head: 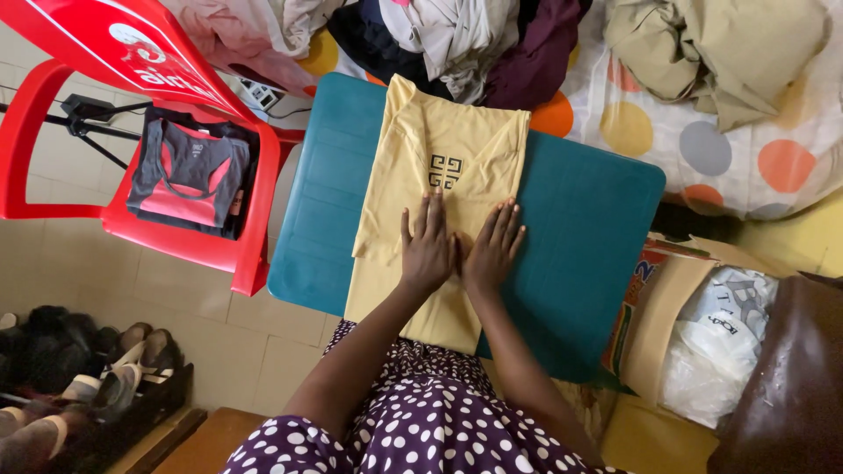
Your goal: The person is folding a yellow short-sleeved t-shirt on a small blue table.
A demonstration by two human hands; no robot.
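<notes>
A folded yellow shirt (439, 193) lies on a teal board (588, 237) at the picture's centre. The left hand (428, 248) and right hand (492, 248) press flat on the shirt's lower half, side by side, fingers spread wide and holding nothing. At twelve o'clock sits a pile of clothes (439, 35). At nine o'clock a red chair (219, 237) carries folded garments (189, 175). At four o'clock stands a cardboard box (667, 325).

An open brown cardboard box (660, 320) with red and blue print is seen right of the worktop (580, 228), stuffed with white plastic bags (716, 347).
</notes>
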